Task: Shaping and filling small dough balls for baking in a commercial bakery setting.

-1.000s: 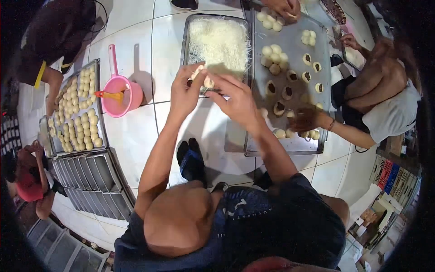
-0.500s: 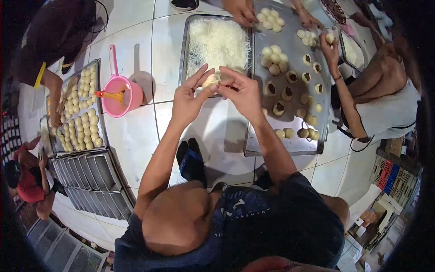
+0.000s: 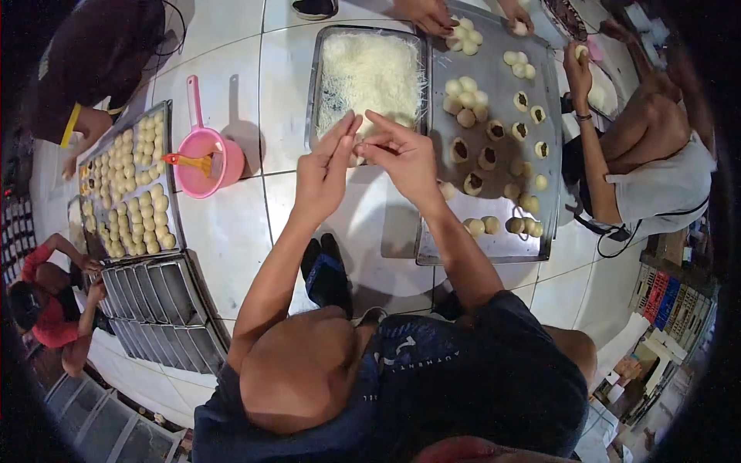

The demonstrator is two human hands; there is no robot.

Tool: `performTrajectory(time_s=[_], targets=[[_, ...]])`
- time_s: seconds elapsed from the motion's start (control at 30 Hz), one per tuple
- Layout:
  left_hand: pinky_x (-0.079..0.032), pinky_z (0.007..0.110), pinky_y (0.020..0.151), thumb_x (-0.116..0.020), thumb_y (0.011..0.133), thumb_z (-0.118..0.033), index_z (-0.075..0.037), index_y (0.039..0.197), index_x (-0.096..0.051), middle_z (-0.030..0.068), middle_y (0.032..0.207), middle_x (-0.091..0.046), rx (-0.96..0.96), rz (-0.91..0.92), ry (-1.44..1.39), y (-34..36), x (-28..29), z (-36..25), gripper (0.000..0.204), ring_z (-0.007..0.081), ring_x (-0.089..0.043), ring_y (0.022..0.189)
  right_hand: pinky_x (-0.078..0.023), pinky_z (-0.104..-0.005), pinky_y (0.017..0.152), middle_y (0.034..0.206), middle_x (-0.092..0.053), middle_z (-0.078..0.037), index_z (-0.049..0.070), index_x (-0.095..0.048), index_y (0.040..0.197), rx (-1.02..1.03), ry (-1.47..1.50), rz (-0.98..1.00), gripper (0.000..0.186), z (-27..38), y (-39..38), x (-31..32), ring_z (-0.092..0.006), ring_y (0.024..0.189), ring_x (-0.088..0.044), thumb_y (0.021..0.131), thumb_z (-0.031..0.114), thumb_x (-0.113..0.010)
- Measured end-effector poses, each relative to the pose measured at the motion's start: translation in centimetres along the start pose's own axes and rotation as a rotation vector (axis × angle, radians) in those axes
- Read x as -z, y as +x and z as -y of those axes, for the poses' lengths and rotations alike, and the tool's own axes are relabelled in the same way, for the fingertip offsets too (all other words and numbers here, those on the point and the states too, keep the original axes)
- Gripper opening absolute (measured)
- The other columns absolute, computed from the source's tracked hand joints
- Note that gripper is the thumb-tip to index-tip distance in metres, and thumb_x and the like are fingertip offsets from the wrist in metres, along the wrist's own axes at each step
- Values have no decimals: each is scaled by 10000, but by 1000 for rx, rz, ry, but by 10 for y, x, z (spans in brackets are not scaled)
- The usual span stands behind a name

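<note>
Just off the near edge of a tray of pale grated cheese, my two hands meet. Between my left hand and my right hand is a piece of pale dough, mostly hidden by the fingers. The left fingers are raised and curved around it, while the right thumb and fingertips pinch at it. Right of my hands lies a large metal sheet bearing clusters of round dough balls and several flattened dough pieces with dark filling.
A pink dipper with an orange-handled brush stands at the left. Beyond it are a tray of dough balls and stacked metal pans. Co-workers' hands reach over the sheet's far end; another person sits at the right.
My fingers have closed further over the dough, hiding more of it. Co-workers' hands have shifted at the sheet's far end, and the person at lower left has leaned toward the pans.
</note>
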State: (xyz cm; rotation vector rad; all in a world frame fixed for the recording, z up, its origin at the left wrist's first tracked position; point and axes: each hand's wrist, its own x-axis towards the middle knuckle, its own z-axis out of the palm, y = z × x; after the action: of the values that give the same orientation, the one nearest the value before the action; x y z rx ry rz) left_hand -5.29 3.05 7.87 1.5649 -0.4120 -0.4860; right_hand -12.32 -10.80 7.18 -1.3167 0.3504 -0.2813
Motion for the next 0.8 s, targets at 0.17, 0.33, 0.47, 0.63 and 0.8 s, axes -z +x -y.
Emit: performTrajectory(time_s=[0.17, 0.33, 0.47, 0.63, 0.8], targets=[[-471, 253, 916, -572, 940, -53, -24, 1372, -467, 118, 1296, -564, -90, -134, -609, 3, -12, -12, 446, 168, -572, 1097, -508, -191, 703, 879, -707, -95, -49, -701, 1033, -53, -51, -23, 230, 11, 1, -1, -123, 737, -625, 804, -31, -713], [-462, 256, 923, -531, 962, -62, -18, 1363, -461, 88, 1219, -586, -158, -186, -323, 5, -3, -10, 409, 167, -562, 1074, -506, -186, 710, 903, -705, -102, -50, -694, 1051, -79, 114, -107, 248, 22, 3, -3, -123, 754, -626, 804, -35, -711], [-470, 255, 906, -524, 972, -97, -6, 1320, -500, 71, 1163, -601, -36, -115, -265, -5, -2, -2, 360, 163, -569, 1027, -510, -190, 711, 917, -703, -98, -52, -693, 1048, -70, 199, -129, 240, 25, 3, -7, -121, 748, -624, 809, -31, -707], [-465, 245, 906, -543, 962, -101, 4, 1251, -557, 80, 1138, -608, 211, -149, -386, -4, 0, -12, 307, 155, -567, 1017, -514, -199, 732, 937, -699, -95, -54, -676, 1083, 255, -386, -53, 257, 13, 3, 0, -120, 771, -625, 829, -19, -691], [-478, 242, 871, -576, 938, -72, 7, 1198, -591, 103, 1124, -609, 215, -66, -376, 1, 7, -10, 272, 144, -567, 976, -508, -198, 741, 923, -694, -96, -60, -668, 1087, 195, -106, -100, 254, 13, -2, -7, -116, 787, -618, 836, -20, -682]])
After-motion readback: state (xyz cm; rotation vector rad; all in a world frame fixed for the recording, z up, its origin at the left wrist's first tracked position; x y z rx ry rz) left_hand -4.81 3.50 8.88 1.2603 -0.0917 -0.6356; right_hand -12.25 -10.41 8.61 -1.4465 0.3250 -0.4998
